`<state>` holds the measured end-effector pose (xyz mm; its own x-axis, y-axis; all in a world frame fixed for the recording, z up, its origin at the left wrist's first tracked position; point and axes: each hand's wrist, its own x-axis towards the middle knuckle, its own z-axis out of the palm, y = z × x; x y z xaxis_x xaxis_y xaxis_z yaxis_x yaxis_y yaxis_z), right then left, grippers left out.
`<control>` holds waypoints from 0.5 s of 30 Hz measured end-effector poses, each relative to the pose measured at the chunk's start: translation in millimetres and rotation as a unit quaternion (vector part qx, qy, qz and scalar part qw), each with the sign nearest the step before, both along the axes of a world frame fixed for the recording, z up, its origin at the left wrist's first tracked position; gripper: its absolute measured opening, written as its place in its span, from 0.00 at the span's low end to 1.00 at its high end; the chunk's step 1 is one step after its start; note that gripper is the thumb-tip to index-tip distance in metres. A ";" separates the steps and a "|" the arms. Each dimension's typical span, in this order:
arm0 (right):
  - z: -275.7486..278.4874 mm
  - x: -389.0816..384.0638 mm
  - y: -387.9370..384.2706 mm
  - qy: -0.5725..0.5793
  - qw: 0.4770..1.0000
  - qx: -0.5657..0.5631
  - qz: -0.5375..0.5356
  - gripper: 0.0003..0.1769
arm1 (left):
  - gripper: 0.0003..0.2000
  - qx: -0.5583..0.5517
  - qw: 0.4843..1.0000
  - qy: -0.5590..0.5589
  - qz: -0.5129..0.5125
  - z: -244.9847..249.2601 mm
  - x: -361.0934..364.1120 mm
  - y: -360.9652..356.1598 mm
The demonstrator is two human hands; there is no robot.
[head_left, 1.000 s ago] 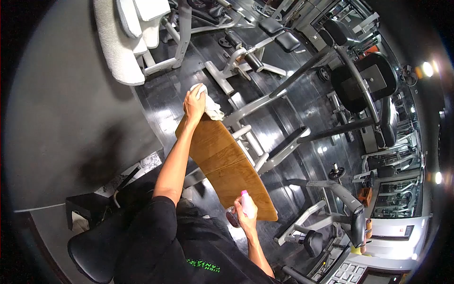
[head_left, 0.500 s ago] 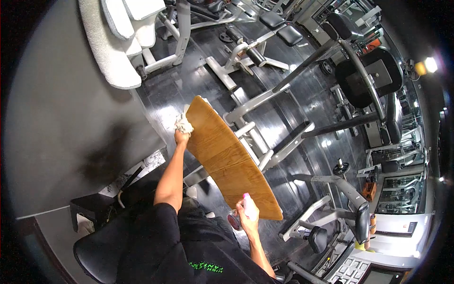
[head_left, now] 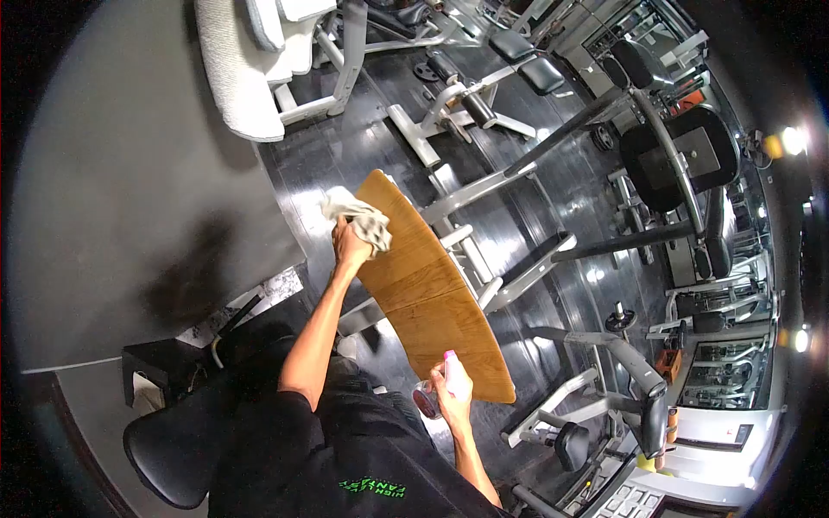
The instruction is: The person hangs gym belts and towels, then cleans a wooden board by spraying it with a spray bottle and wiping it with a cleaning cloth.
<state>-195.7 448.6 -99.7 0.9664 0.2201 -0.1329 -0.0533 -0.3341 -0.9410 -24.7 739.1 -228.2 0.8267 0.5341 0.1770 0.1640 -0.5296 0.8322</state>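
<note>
A curved wooden board (head_left: pixel 423 289) with a brown grain lies across the middle of the view. At its upper left end my left hand (head_left: pixel 352 249) grips a crumpled pale cloth (head_left: pixel 370 226), which rests over the board's edge. Near the lower end of the board my right hand (head_left: pixel 452 397) is closed round a spray bottle (head_left: pixel 427 401) with a pink and white top. The bottle's body hangs beside the board's edge, dark reddish in colour.
White towels (head_left: pixel 237 78) hang at the upper left beside a grey wall (head_left: pixel 129 190). Gym machines with grey frames (head_left: pixel 466 194) stand beyond the board on a dark shiny floor (head_left: pixel 324 147). A black chair back (head_left: pixel 164 462) is at the lower left.
My left hand has moved right, onto the board's edge, and the cloth is now more spread out over the wood. My right hand still holds the bottle in nearly the same place. The view has shifted slightly.
</note>
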 end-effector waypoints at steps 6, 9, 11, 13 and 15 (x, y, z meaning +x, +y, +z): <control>9.4 5.4 9.6 0.007 1.000 0.009 0.009 0.08 | 0.16 -0.035 0.992 -0.118 0.038 29.7 10.7 -9.9; 3.8 7.1 5.6 0.017 1.000 0.012 0.023 0.08 | 0.15 -0.083 0.993 -0.075 0.029 23.6 20.5 -5.5; 4.7 6.9 5.2 0.021 0.999 0.019 0.015 0.08 | 0.17 -0.142 0.983 -0.080 0.079 18.1 23.0 -6.0; 7.7 6.8 5.3 0.026 0.999 0.025 0.005 0.08 | 0.19 -0.180 0.965 -0.111 0.152 -7.6 35.1 -3.5; 10.5 6.5 4.4 0.022 1.000 0.021 0.001 0.07 | 0.21 -0.212 0.954 -0.080 0.196 -18.2 44.1 2.7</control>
